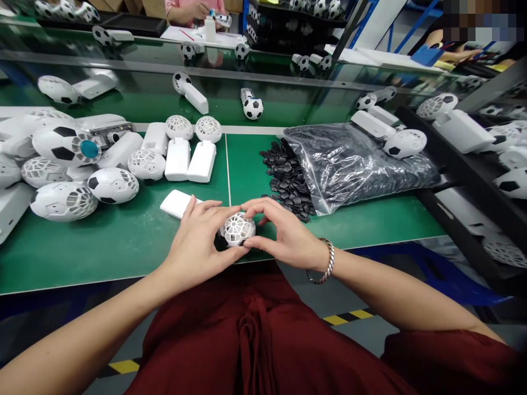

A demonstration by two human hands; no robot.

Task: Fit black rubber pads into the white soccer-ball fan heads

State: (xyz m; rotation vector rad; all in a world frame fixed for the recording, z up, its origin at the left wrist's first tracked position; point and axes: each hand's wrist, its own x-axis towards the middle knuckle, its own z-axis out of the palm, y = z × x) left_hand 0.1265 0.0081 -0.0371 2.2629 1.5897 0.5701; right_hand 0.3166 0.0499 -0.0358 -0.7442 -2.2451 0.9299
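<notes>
A white football-patterned device with an open lattice face (237, 228) rests at the table's near edge, a few black patches showing on its side. My left hand (201, 236) curls round its left side, fingers over the top and thumb at the front. From the right, my right hand (280, 230) grips the same ball, its thumb and fingertips close to the left hand's. The device's flat white body (180, 204) sticks out behind my left hand. Just beyond my right hand lies a heap of small black plastic pieces (288, 175).
A clear bag of black pieces (354, 164) lies at the right, with white devices on it. Many ball-shaped devices (66, 142) are piled at the left. Black trays (465, 181) stand at the far right. Across the glass-fronted shelf, a person (193, 11) handles a device.
</notes>
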